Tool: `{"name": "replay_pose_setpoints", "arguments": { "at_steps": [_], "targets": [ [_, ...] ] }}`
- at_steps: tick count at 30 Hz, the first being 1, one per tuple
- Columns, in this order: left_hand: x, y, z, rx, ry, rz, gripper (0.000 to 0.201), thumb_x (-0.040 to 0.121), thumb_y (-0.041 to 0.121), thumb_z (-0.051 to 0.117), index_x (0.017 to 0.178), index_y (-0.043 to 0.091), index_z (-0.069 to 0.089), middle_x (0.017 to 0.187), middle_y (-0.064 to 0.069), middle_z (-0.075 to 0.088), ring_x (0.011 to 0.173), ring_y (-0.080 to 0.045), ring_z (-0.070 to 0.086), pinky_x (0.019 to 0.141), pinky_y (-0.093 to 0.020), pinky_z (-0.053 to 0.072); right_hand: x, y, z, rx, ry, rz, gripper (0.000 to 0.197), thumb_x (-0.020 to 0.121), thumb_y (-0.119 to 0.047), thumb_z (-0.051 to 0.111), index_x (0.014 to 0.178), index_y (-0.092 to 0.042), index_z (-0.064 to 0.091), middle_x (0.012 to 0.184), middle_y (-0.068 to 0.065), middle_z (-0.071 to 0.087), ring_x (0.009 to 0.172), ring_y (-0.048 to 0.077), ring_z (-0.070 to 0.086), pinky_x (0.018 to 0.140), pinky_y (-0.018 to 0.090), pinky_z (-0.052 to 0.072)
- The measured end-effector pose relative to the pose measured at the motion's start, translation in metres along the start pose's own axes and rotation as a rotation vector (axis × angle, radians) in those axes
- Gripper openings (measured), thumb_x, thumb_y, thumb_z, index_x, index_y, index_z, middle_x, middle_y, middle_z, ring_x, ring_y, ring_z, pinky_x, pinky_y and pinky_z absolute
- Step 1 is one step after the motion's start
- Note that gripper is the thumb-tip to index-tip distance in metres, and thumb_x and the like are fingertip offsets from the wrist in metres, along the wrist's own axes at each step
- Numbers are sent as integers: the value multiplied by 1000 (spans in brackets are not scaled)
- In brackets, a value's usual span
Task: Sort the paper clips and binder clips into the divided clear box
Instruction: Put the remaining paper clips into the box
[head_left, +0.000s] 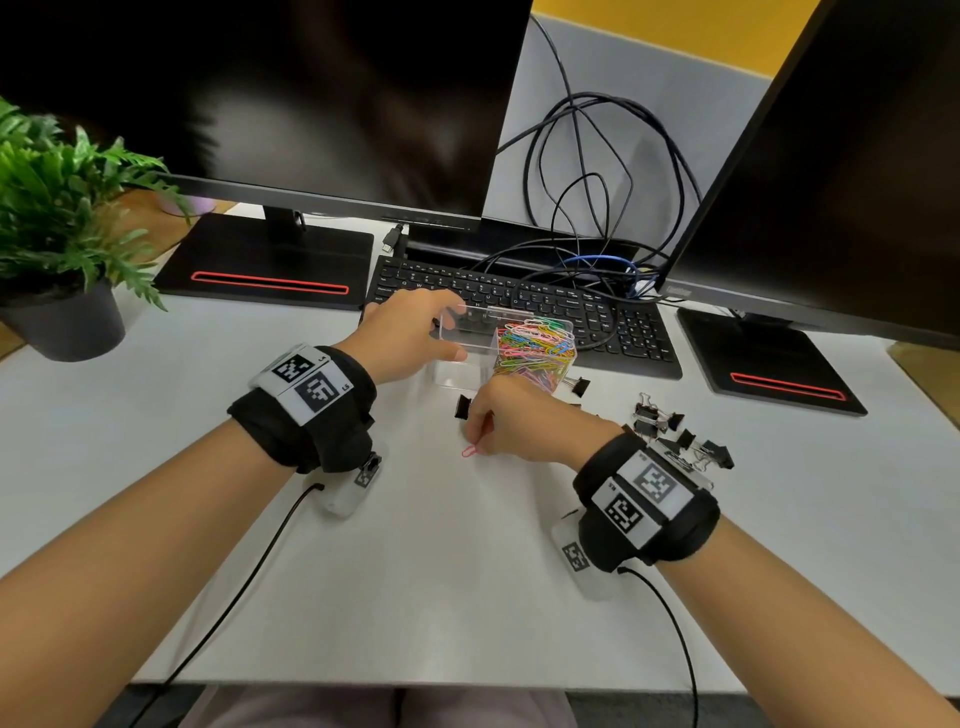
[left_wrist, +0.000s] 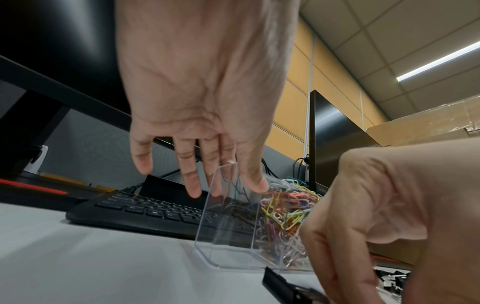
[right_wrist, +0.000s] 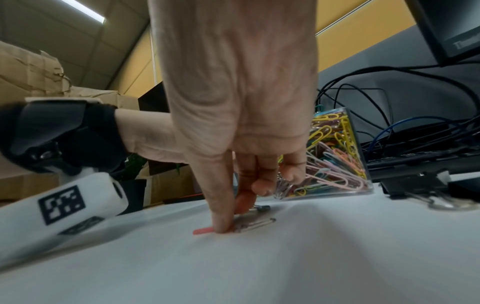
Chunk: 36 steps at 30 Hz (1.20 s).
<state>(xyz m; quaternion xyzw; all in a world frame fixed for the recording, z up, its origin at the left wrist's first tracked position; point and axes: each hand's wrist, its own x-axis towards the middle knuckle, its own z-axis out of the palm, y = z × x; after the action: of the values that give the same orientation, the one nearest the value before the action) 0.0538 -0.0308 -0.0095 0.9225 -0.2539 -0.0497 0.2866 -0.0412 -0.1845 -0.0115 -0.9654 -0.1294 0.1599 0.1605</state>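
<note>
Step in hand: picking up pink paper clip (head_left: 469, 451) from counter (head_left: 467, 571) centre. Right hand (head_left: 511, 423) fingertips pressed on it; left hand (head_left: 410, 338) spread, steadying divided clear box (head_left: 470, 364) toward far edge. Next: lift, drop into clip-filled right compartment. Binder clips (head_left: 675, 426) remain at right.

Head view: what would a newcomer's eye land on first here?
The bright heap of coloured paper clips filling the right compartment of the clear box, mid-desk before the keyboard. Next, the right hand pinching a pink paper clip on the white table.
</note>
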Motion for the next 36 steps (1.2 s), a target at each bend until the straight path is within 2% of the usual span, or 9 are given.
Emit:
{"name": "replay_pose_setpoints", "arguments": {
  "at_steps": [4,7,10,12,15,18,27,32,36],
  "targets": [
    [0,0,0,1,1,0,54,83,40,73,132,29,52,117,8,63,112,-18,55,100,-47,34,-1,-4,-2,-24,-48,18,5,84,-8,66,83,-7,71,79,4,67,75,20,58,67,29,48],
    [0,1,0,-1,0,-1,55,83,39,73,133,29,52,118,8,63,111,-18,55,100,-47,34,-1,-6,1,-39,-63,10,17,86,-3,56,74,-12,63,67,-3,56,68,20,51,59,24,42],
    [-1,1,-1,-6,4,2,53,83,39,73,131,28,53,117,7,63,108,-19,56,99,-45,35,0,-2,4,-46,-6,-5,22,88,-8,56,66,-11,58,64,4,54,63,24,48,59,27,42],
    [-1,0,-1,-11,6,3,53,83,39,74,131,29,54,117,7,63,107,-19,57,99,-45,35,-2,3,1,-9,23,13,13,83,-3,60,73,-11,63,73,2,60,69,22,54,64,28,45],
    [-1,-1,-1,-13,6,5,52,83,39,74,130,29,54,117,6,63,109,-19,56,100,-46,36,-6,13,-6,13,49,25,25,78,7,57,87,-14,67,80,-1,61,76,17,54,63,22,40],
    [-1,-1,-1,-17,-1,7,52,83,39,74,130,29,54,116,7,63,108,-19,57,101,-47,37,-8,20,-9,-10,24,23,33,78,7,57,99,-14,70,84,3,62,74,16,50,63,24,40],
    [1,-3,0,-26,-12,5,53,82,39,74,129,29,54,116,5,63,108,-21,57,102,-53,40,1,14,-5,-43,9,-22,28,78,-2,66,101,-18,68,81,-2,58,74,17,53,66,30,45],
    [0,-1,-1,-19,-4,10,54,82,39,74,131,29,54,116,6,63,109,-21,57,102,-51,39,3,0,-4,-116,32,-118,39,83,-2,56,114,-22,69,83,-9,55,76,11,46,66,23,36],
    [1,-1,0,-15,-13,7,54,82,40,74,131,29,54,118,6,63,110,-21,56,101,-51,39,1,2,-5,-103,32,-121,28,81,-5,64,105,-18,73,76,-9,56,74,14,51,61,18,37]
  ]
}}
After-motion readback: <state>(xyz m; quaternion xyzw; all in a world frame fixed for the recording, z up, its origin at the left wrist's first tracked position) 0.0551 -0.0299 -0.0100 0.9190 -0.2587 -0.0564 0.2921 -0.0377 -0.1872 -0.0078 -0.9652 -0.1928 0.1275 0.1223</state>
